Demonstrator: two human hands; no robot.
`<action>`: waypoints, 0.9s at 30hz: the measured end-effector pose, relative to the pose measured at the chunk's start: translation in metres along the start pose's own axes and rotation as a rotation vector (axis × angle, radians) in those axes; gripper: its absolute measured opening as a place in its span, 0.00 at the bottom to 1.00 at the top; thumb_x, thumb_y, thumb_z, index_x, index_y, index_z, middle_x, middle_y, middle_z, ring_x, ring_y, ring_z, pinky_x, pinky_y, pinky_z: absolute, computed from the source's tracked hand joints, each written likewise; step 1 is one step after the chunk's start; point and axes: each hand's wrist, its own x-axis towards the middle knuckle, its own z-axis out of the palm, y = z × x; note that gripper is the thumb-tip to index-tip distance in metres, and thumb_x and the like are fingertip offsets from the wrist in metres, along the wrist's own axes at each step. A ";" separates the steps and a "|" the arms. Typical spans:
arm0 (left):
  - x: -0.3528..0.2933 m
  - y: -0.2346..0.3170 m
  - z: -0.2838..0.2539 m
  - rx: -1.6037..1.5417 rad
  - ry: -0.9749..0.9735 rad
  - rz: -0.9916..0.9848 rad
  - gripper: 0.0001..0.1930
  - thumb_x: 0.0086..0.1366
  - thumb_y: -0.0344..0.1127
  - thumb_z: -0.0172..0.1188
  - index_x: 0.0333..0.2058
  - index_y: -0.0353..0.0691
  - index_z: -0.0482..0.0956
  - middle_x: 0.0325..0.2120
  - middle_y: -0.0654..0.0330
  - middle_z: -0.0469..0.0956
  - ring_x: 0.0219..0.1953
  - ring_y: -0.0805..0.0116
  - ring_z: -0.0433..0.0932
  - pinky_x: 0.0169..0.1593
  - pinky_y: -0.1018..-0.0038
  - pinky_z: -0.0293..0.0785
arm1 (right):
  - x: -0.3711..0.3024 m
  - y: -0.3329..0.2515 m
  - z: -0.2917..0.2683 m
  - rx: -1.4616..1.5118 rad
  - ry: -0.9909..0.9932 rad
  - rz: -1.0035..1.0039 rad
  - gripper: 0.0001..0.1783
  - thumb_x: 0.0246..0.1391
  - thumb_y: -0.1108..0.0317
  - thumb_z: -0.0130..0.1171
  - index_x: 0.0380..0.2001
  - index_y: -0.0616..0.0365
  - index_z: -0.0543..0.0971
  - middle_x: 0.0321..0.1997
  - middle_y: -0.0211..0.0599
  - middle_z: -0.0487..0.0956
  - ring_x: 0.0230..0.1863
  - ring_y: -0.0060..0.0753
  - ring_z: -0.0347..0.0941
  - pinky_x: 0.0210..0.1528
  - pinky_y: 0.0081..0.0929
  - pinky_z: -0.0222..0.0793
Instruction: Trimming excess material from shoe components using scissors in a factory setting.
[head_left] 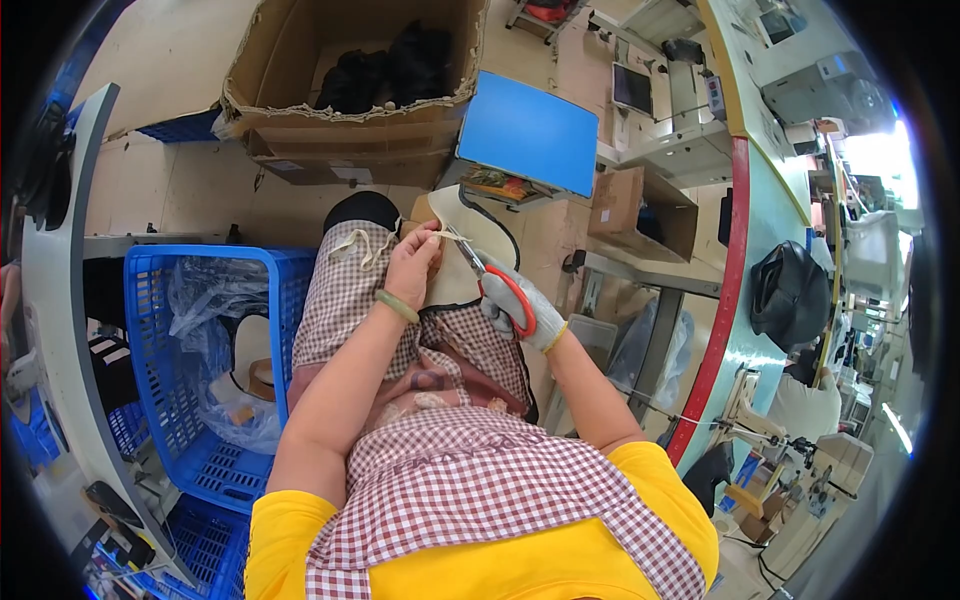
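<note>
Scissors (490,280) with red handles sit gripped in the gloved right hand (525,310), blades pointing at a cream cloth piece (450,265) on the lap. Left hand (415,262), wearing a green bangle (397,306), pinches the cloth's edge just beside the blade tips. Left of the knees stands a blue crate (180,350); a cardboard box (350,90) lies ahead.

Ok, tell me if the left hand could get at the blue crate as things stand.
Probably yes. The blue crate sits open-topped just left of the lap, nothing between. But the left hand is busy pinching the cream piece that the right hand is working on with red-handled scissors.
</note>
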 end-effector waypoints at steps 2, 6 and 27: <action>0.002 -0.004 -0.006 -0.016 -0.050 0.000 0.10 0.65 0.30 0.54 0.45 0.36 0.73 0.34 0.67 0.76 0.35 0.81 0.73 0.42 0.84 0.70 | 0.004 -0.002 -0.001 0.003 -0.009 0.020 0.35 0.56 0.53 0.53 0.65 0.46 0.57 0.19 0.23 0.67 0.14 0.13 0.58 0.14 0.14 0.55; 0.000 -0.002 0.009 0.028 0.053 0.009 0.09 0.64 0.30 0.54 0.41 0.33 0.72 0.28 0.71 0.69 0.25 0.85 0.63 0.28 0.89 0.60 | 0.014 -0.003 -0.006 -0.060 0.015 0.089 0.34 0.57 0.53 0.52 0.65 0.45 0.57 0.19 0.24 0.66 0.13 0.13 0.57 0.14 0.14 0.55; -0.003 -0.004 -0.003 0.068 -0.086 0.085 0.05 0.63 0.29 0.53 0.28 0.37 0.73 0.55 0.61 0.64 0.42 0.78 0.68 0.44 0.83 0.64 | 0.032 -0.028 0.016 0.130 0.077 0.102 0.19 0.56 0.45 0.52 0.36 0.49 0.70 0.19 0.24 0.69 0.11 0.14 0.56 0.10 0.15 0.50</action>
